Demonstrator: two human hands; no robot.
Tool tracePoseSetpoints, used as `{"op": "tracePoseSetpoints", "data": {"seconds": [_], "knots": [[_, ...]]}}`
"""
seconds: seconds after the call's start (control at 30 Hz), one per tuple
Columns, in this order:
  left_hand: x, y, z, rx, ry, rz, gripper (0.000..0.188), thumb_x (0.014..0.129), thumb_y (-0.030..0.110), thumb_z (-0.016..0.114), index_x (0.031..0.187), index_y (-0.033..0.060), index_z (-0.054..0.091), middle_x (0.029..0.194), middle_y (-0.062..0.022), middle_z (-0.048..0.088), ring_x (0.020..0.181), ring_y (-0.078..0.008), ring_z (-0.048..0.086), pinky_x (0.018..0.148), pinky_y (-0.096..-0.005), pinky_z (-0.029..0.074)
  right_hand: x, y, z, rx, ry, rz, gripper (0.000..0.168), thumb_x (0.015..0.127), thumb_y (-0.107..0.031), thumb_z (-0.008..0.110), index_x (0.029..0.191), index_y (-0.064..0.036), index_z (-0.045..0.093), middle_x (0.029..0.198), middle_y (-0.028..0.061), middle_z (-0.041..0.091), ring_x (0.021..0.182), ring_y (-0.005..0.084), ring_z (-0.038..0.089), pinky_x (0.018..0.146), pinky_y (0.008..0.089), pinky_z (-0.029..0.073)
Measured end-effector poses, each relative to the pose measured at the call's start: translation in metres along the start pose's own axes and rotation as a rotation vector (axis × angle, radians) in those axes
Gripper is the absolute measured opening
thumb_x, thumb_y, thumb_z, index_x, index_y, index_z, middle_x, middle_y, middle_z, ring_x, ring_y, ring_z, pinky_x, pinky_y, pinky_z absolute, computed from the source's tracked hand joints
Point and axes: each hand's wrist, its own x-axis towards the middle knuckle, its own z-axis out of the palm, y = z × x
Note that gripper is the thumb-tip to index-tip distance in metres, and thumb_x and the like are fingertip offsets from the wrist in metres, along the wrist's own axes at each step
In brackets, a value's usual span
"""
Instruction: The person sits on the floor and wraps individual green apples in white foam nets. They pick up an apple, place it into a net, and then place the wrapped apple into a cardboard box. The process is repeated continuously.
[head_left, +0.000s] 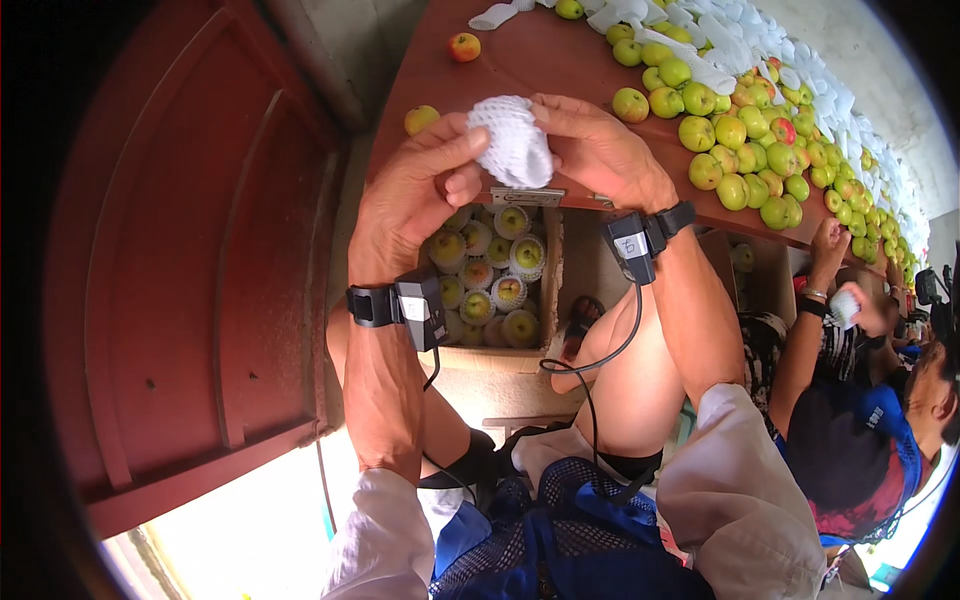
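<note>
My left hand (420, 180) and my right hand (600, 146) hold a white foam fruit net (511, 142) between them, above the front edge of the red-brown table (540, 67). The net is bunched and rounded; whether a fruit is inside cannot be told. A yellowish apple (421, 119) lies on the table just beyond my left hand, and a red-orange apple (464, 47) farther back. Below my hands stands a cardboard box (552, 285) with several apples in foam nets (477, 306).
A large heap of green apples (731, 131) spreads along the table to the right, with a pile of white foam nets (810, 67) behind it. At the right another person (847, 450) handles a white-netted item. A red door (187, 247) stands at the left.
</note>
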Motion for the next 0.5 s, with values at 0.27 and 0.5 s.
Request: {"op": "tracePoseSetpoints", "data": {"seconds": [0.27,0.5], "knots": [[-0.002,0.002,0.007,0.028,-0.020,-0.091,0.024,0.105,0.027,0.060,0.112,0.0036,0.064,0.087,-0.0018,0.063,0.052,-0.0054,0.041,0.050,-0.0217,0.035,0.000,0.002,-0.003,-0.086,-0.017,-0.011,0.021,0.098,-0.026,0.070,0.106,-0.007,0.067,0.093,-0.0029,0.063,0.077,0.0059,0.051,0.066,0.0229,0.038],[-0.002,-0.001,-0.002,-0.207,0.053,0.074,0.024,0.105,0.023,0.059,0.116,0.0020,0.063,0.099,-0.0080,0.070,0.048,-0.0031,0.039,0.048,-0.0212,0.035,-0.007,-0.002,0.017,0.076,-0.065,0.099,0.020,0.098,-0.024,0.070,0.108,-0.007,0.067,0.100,-0.0026,0.065,0.086,0.0058,0.053,0.068,0.0229,0.039]]}}
